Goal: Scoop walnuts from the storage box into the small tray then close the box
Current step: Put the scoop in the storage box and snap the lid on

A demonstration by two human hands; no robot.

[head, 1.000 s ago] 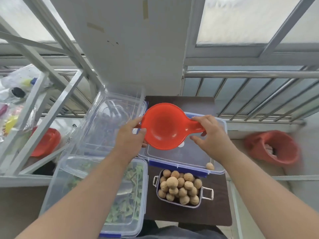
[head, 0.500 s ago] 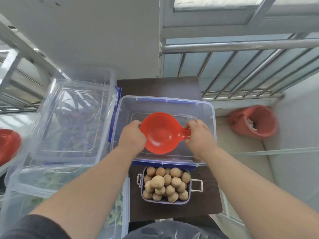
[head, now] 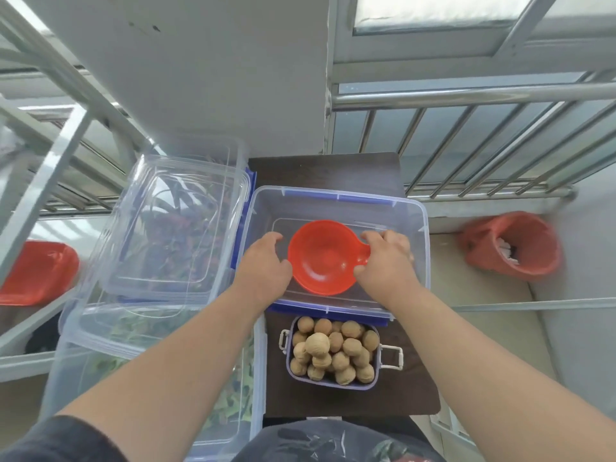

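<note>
The small lilac metal tray [head: 333, 356] is heaped with walnuts [head: 328, 350], and the clear plastic storage box [head: 336, 208] looks lidded, the left hand [head: 263, 266] resting loosely on it, the right hand [head: 386, 258] pinching the red plastic scoop [head: 321, 256]

Home balcony: window railing [head: 466, 95], stacked food boxes [head: 166, 228], bin [head: 510, 241].
</note>
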